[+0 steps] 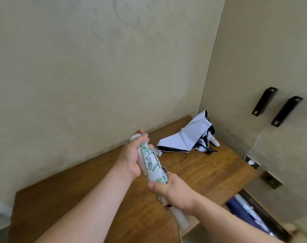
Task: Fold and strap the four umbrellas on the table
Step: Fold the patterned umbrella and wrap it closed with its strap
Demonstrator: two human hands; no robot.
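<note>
While held above table (193,172), green-print umbrella (153,165) runs between hands: left hand (131,155) wraps upper canopy, right hand (175,192) grips near handle; white-black umbrella (184,139) well apart.

the held umbrella (151,165) is above the table (201,174), the unfolded umbrella (186,137) lying behind it

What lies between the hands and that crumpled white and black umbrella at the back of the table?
Nothing visible: bare wooden table lies between. But both the left hand and right hand grip the green-patterned white umbrella, not the white and black umbrella.
</note>
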